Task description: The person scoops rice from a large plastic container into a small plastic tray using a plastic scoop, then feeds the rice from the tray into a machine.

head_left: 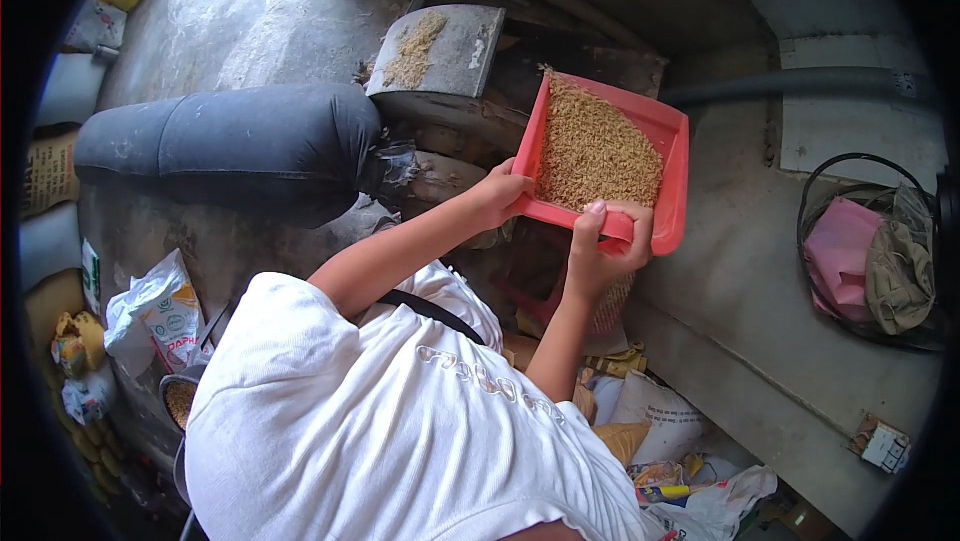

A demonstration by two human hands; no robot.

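My left hand [497, 196] and right hand [605, 241] each grip the grain-filled red tray [672, 156] at its near rim.

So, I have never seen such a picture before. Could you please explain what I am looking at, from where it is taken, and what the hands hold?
There is one picture, from a camera worn on a person's head, looking down over their white shirt. Both bare hands grip a red tray full of brown grain: the left hand on its left edge, the right hand on its near edge. Beyond it, a grey metal chute carries a little grain, beside a dark padded roll. Sacks and bags lie below, and a wire basket with cloths stands at the right.
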